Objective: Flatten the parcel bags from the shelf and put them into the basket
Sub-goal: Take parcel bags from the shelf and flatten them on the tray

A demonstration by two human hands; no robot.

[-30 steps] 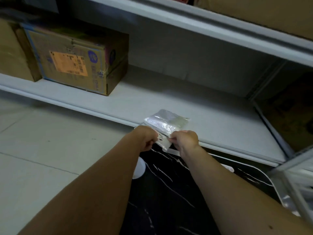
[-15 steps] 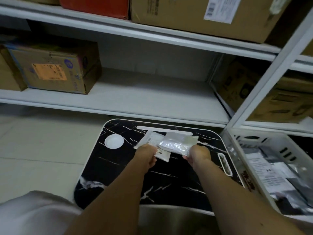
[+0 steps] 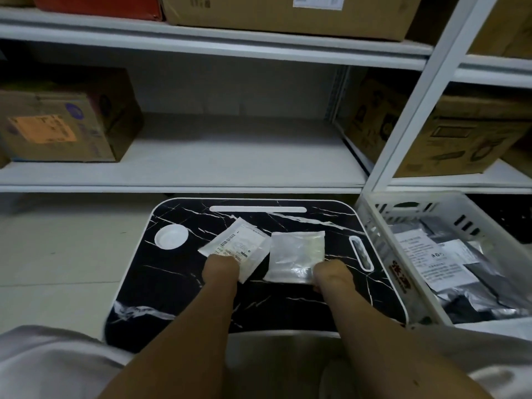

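Two parcel bags lie side by side on the black marbled table (image 3: 178, 295), just apart. The left hand (image 3: 221, 267) holds the near edge of the labelled bag (image 3: 239, 249), fingers curled under and hidden. The right hand (image 3: 331, 274) grips the near right corner of the clear bag (image 3: 296, 254) the same way. The white basket (image 3: 374, 231) stands touching the table's right side with flat bags (image 3: 449, 272) inside. Behind, the shelf (image 3: 230, 156) carries a box (image 3: 63, 125) at its left.

A black marbled table (image 3: 178, 286) with a white round recess (image 3: 171, 237) is seen; cardboard boxes (image 3: 66, 125) are stored above a pale tiled floor (image 3: 57, 254).
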